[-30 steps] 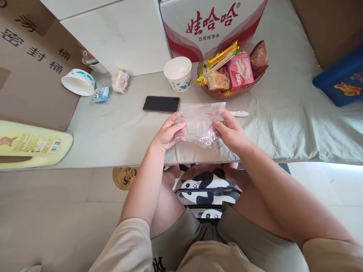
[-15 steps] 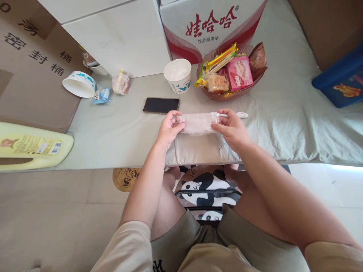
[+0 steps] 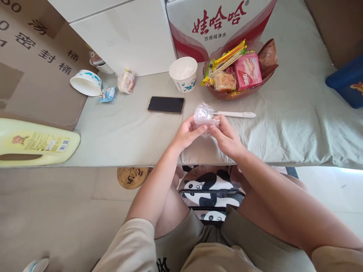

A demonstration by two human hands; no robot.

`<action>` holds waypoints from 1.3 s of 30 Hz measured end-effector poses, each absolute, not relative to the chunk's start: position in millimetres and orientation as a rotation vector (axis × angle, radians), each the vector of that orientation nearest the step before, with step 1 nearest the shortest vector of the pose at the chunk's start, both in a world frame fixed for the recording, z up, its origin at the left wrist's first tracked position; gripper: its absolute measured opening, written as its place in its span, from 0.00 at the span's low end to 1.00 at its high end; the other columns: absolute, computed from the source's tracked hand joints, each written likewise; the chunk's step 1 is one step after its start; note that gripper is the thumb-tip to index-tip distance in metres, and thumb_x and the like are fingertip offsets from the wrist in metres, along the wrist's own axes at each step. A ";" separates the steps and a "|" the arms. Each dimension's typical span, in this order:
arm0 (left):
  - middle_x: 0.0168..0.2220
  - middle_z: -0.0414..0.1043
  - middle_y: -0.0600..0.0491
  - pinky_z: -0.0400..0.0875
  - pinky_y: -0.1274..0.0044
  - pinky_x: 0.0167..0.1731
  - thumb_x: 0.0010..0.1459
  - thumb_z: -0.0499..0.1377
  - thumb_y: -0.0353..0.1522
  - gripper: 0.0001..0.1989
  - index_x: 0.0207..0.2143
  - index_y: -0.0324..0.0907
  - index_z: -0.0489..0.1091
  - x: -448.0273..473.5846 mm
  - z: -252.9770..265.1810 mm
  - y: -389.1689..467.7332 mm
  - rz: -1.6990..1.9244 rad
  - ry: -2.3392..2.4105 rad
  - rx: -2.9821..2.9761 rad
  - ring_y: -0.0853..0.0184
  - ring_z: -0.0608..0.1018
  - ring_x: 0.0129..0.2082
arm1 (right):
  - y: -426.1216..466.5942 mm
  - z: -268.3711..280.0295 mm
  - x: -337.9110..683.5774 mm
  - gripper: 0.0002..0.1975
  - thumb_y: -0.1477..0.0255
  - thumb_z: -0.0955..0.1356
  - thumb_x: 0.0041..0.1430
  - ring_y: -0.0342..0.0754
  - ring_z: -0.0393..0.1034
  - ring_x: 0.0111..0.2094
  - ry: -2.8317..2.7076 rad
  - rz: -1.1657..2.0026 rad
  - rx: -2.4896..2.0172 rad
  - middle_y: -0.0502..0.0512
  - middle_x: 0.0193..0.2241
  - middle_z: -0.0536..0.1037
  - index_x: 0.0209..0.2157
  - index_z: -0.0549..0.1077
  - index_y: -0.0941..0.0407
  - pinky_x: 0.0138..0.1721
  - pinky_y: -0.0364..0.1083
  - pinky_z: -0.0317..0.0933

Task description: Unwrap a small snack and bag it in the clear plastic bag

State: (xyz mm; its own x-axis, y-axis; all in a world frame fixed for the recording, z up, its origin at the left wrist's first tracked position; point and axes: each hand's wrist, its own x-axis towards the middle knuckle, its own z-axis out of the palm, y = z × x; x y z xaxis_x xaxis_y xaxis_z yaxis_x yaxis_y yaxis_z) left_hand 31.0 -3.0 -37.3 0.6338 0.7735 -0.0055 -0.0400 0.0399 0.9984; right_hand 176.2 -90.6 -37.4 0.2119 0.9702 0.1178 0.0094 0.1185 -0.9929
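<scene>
Two hands bunch a clear plastic bag [image 3: 204,115] above the table's near edge [image 3: 198,160].
Left hand [image 3: 187,133] and right hand [image 3: 225,136] pinch it between fingertips; bare cloth lies around.

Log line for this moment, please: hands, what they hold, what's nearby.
left hand: pinching clear plastic bag | right hand: same bag, scrunched small | nearby: white pen-like stick, phone

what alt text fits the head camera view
Seated person's left hand and right hand pinch a crumpled clear plastic bag over a cloth-covered table, with a phone, paper cup and snack basket behind.
</scene>
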 end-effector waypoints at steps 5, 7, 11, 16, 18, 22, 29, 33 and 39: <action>0.37 0.82 0.49 0.73 0.72 0.44 0.54 0.66 0.54 0.26 0.40 0.40 0.79 26.0 -38.6 -0.9 0.709 0.745 1.426 0.63 0.81 0.39 | -87.8 -37.8 179.5 0.18 0.55 0.70 0.59 0.47 0.70 0.36 -0.949 0.970 -1.329 0.51 0.38 0.73 0.41 0.64 0.51 0.36 0.47 0.69; 0.35 0.81 0.51 0.73 0.73 0.42 0.55 0.65 0.54 0.25 0.37 0.40 0.79 22.8 -39.5 -2.0 0.682 0.746 1.386 0.64 0.80 0.37 | -89.1 -32.1 183.2 0.21 0.59 0.73 0.55 0.47 0.71 0.40 -0.897 0.872 -1.399 0.53 0.43 0.73 0.44 0.63 0.51 0.38 0.47 0.69; 0.29 0.76 0.53 0.71 0.75 0.35 0.53 0.66 0.51 0.22 0.33 0.41 0.77 20.2 -38.3 -5.1 0.583 0.783 1.386 0.68 0.76 0.30 | -90.6 -21.0 180.7 0.25 0.61 0.71 0.56 0.47 0.71 0.35 -1.018 1.044 -1.370 0.51 0.37 0.75 0.52 0.62 0.52 0.37 0.47 0.67; 0.27 0.69 0.58 0.67 0.80 0.30 0.51 0.67 0.41 0.15 0.32 0.43 0.67 7.8 -28.4 8.9 0.920 1.121 1.415 0.72 0.70 0.27 | -87.7 -16.9 172.7 0.24 0.66 0.68 0.59 0.45 0.72 0.31 -1.234 1.035 -1.439 0.55 0.43 0.76 0.55 0.62 0.54 0.36 0.47 0.66; 0.29 0.66 0.59 0.68 0.81 0.32 0.54 0.62 0.36 0.10 0.33 0.44 0.63 -4.6 -21.4 18.5 1.263 1.371 1.425 0.73 0.70 0.29 | -87.4 -15.4 172.1 0.23 0.68 0.65 0.61 0.45 0.74 0.33 -1.317 1.105 -1.424 0.58 0.48 0.76 0.57 0.62 0.55 0.38 0.47 0.67; 0.26 0.58 0.61 0.64 0.82 0.30 0.55 0.58 0.30 0.10 0.30 0.45 0.56 -24.7 -3.6 32.8 1.505 1.687 1.589 0.74 0.66 0.26 | -88.3 -9.8 170.9 0.23 0.73 0.63 0.63 0.50 0.77 0.41 -1.596 1.109 -1.558 0.61 0.49 0.79 0.60 0.64 0.58 0.46 0.50 0.66; 0.23 0.55 0.60 0.63 0.77 0.33 0.49 0.59 0.23 0.14 0.24 0.45 0.55 30.0 57.8 101.3 1.274 1.580 2.254 0.70 0.62 0.26 | -88.1 0.7 163.0 0.21 0.71 0.60 0.67 0.59 0.79 0.46 -1.909 1.027 -1.670 0.60 0.50 0.81 0.58 0.69 0.55 0.44 0.53 0.66; 0.27 0.65 0.55 0.68 0.72 0.43 0.46 0.61 0.23 0.11 0.26 0.45 0.61 85.2 80.4 163.4 0.711 1.510 2.627 0.63 0.73 0.34 | -87.7 4.5 159.9 0.20 0.71 0.59 0.67 0.59 0.79 0.45 -1.963 1.019 -1.616 0.60 0.53 0.79 0.57 0.70 0.55 0.42 0.52 0.67; 0.23 0.69 0.50 0.71 0.66 0.40 0.37 0.63 0.25 0.09 0.18 0.44 0.64 137.9 59.6 204.8 -0.359 1.592 2.545 0.53 0.78 0.35 | -88.8 8.2 155.3 0.20 0.71 0.59 0.67 0.59 0.80 0.44 -2.003 1.046 -1.497 0.61 0.52 0.79 0.57 0.69 0.55 0.41 0.54 0.68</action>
